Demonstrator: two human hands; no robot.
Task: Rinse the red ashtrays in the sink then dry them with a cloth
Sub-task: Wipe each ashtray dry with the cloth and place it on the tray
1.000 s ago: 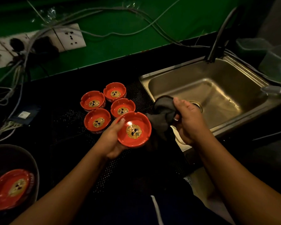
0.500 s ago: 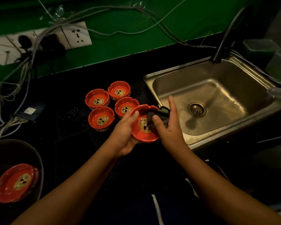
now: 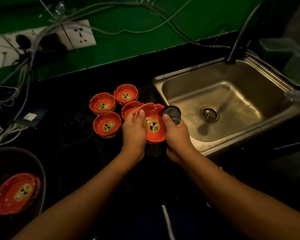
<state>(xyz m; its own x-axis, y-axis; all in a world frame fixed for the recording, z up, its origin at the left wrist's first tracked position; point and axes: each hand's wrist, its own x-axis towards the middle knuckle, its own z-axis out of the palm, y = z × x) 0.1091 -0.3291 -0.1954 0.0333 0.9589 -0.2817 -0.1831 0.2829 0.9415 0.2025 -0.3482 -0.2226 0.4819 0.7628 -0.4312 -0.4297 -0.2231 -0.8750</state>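
Both hands meet on one red ashtray (image 3: 152,125) held above the black counter (image 3: 80,158), just left of the sink (image 3: 230,108). Left hand (image 3: 134,131) curls around the ashtray's left rim, thumb hooked over the edge and fingers underneath. Right hand (image 3: 176,134) grips the right rim through a grey cloth (image 3: 172,114), which bunches above the thumb at the upper right edge. The ashtray is round, so it has no long axis; its open bowl tilts up toward the camera, showing the gold emblem on its floor. Four more ashtrays (image 3: 106,124) sit upright in a cluster on the counter just left of the held one, the nearest partly hidden behind it. Another red ashtray lies tilted in a dark bowl (image 3: 33,160) at the lower left.
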